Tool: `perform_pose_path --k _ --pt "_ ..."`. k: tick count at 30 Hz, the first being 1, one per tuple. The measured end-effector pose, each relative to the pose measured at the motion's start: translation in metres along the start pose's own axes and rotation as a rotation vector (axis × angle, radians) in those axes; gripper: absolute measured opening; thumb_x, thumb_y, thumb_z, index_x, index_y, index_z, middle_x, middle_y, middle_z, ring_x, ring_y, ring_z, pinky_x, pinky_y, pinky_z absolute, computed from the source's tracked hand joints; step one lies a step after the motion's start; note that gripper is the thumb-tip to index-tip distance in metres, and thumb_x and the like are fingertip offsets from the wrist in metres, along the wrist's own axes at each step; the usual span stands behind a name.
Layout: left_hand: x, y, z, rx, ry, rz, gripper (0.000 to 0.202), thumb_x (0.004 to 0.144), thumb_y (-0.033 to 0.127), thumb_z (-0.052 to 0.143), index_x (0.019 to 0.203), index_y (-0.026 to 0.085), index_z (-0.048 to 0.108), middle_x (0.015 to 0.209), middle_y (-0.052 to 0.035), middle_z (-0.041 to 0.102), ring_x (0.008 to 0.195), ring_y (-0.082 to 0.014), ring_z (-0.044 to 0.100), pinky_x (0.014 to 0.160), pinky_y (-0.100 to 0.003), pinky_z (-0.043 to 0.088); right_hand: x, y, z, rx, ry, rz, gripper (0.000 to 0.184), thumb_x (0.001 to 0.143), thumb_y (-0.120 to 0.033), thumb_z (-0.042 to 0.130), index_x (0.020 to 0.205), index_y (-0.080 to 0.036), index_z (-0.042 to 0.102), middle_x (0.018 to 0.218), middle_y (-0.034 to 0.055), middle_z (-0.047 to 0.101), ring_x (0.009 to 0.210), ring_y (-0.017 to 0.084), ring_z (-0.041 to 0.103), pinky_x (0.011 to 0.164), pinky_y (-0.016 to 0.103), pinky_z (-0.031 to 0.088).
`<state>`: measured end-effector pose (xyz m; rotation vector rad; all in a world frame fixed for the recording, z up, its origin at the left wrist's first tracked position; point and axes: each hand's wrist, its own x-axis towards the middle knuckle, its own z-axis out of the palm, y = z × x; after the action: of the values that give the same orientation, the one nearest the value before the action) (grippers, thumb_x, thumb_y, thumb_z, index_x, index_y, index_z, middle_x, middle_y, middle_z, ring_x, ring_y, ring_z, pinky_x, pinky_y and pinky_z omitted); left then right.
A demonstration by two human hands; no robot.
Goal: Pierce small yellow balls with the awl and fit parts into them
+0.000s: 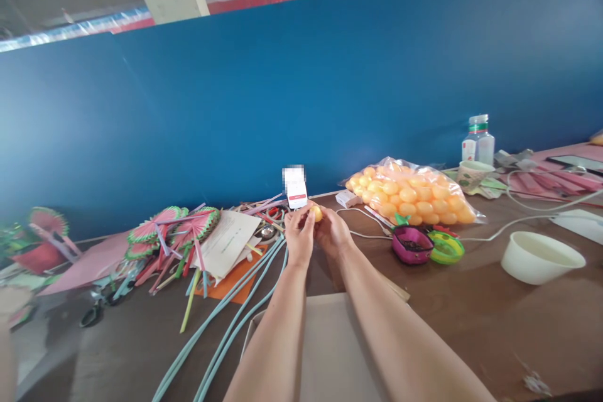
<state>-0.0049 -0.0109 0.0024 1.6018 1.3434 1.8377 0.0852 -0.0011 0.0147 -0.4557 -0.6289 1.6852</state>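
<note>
My left hand [300,232] and my right hand [334,233] meet in the middle of the view, with their fingers closed around a small orange plastic ball [317,213]. Fingers hide part of the ball, so its exact shape is hard to see. Just behind the hands a phone [296,193] with a lit screen stands propped up. To the right lies a clear plastic bag of similar orange balls [407,195]. In front of the bag are a purple container [412,245] with small dark bits in it and a green lid [445,247].
An open cardboard box [334,345] sits beneath my forearms. Pale blue tubes [226,320], papers [226,242] and watermelon-patterned paper fans [198,226] lie left. A white bowl [537,260], paper cup [473,174] and bottles [478,141] stand right. A blue partition [282,100] rises behind.
</note>
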Motion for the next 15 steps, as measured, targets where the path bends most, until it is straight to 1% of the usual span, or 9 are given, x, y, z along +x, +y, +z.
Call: perform_pose_path --k 2,5,8,11,15 --pt "-0.0003 0.0003 0.0004 0.021 -0.039 0.033 0.028 0.084 0.041 0.062 0.105 0.025 0.072 0.093 -0.0071 0.059 0.087 -0.0171 0.055 0.086 -0.035 0.050 0.0015 0.0000 -0.0007 -0.006 0.030 -0.002 0.032 0.080 -0.029 0.050 0.105 -0.019 0.067 0.080 0.0051 0.071 0.083 0.022 0.066 0.070 0.032 0.054" --pt "-0.0012 0.0021 0.0005 0.035 -0.037 0.067 0.028 0.083 0.042 0.063 0.102 0.024 0.073 0.090 -0.0069 0.058 0.084 -0.0164 0.055 0.085 -0.034 0.050 0.0029 0.0002 -0.0014 0.018 0.046 0.001 0.033 0.082 -0.029 0.046 0.105 -0.019 0.067 0.078 0.0045 0.071 0.083 0.022 0.066 0.070 0.032 0.054" --pt "-0.0024 0.0030 0.0012 0.035 -0.037 0.091 0.029 0.083 0.044 0.063 0.102 0.024 0.073 0.089 -0.0064 0.055 0.082 -0.0158 0.055 0.085 -0.034 0.051 0.0024 -0.0002 -0.0011 0.062 0.038 0.006 0.030 0.082 -0.030 0.050 0.103 -0.018 0.067 0.078 0.0049 0.071 0.082 0.022 0.066 0.070 0.032 0.054" --pt "-0.0031 0.0012 0.0025 0.012 -0.047 0.113 0.030 0.083 0.045 0.063 0.103 0.024 0.073 0.090 -0.0063 0.055 0.081 -0.0155 0.055 0.084 -0.034 0.051 0.0018 -0.0008 -0.0009 0.081 0.061 0.016 0.026 0.082 -0.034 0.055 0.095 -0.016 0.067 0.077 0.0060 0.070 0.078 0.020 0.066 0.069 0.031 0.054" --pt "-0.0028 -0.0021 0.0031 -0.010 -0.046 0.120 0.030 0.081 0.045 0.066 0.101 0.023 0.073 0.090 -0.0058 0.055 0.077 -0.0143 0.055 0.080 -0.033 0.053 0.0018 -0.0012 -0.0011 0.077 0.080 0.025 0.026 0.084 -0.036 0.055 0.090 -0.014 0.068 0.073 0.0060 0.069 0.072 0.018 0.065 0.066 0.029 0.053"
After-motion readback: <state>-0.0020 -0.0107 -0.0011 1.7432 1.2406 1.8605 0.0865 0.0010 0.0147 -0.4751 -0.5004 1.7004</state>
